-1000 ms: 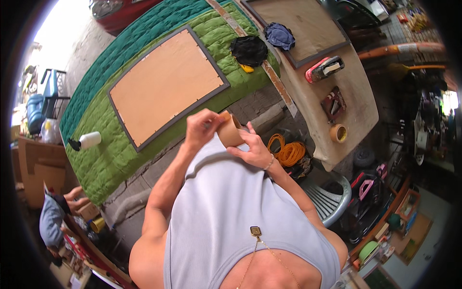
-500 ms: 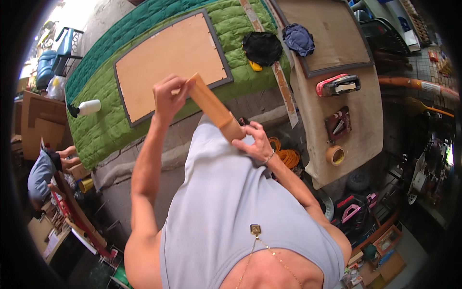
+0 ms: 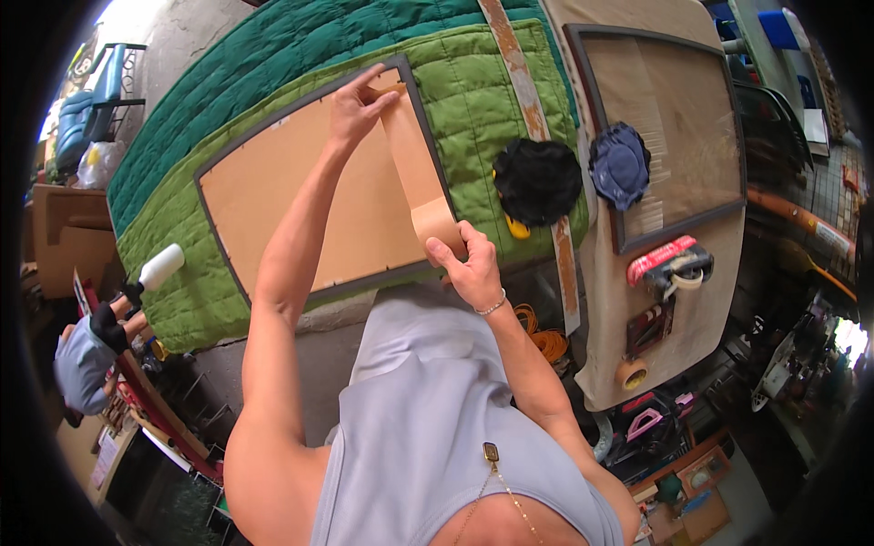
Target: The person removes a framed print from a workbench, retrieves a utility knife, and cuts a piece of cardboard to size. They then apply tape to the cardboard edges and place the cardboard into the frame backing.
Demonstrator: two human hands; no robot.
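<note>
A strip of brown packing tape (image 3: pixel 411 156) stretches between my hands, above the right side of a framed panel (image 3: pixel 291 196) with a dark edge and tan backing. Its far end is pinched in my left hand (image 3: pixel 353 111), near the panel's top right corner. My right hand (image 3: pixel 472 271) grips the tape roll (image 3: pixel 435 229) by the lower right corner. I cannot tell whether the strip touches the panel. Underneath the panel lies a green quilted blanket (image 3: pixel 191 305).
Right of the panel are a black cap (image 3: pixel 539 182) and a worn wooden strip (image 3: pixel 517 68). The cloth-covered table (image 3: pixel 605 346) bears a blue cap (image 3: pixel 619 166), another frame (image 3: pixel 669 118), a red-and-black tool (image 3: pixel 672 268) and a second tape roll (image 3: pixel 631 374). A white bottle (image 3: pixel 162 267) lies at left.
Both hands have moved away from my body with the tape, from the panel's near edge to over its right side. The view has shifted as well.
</note>
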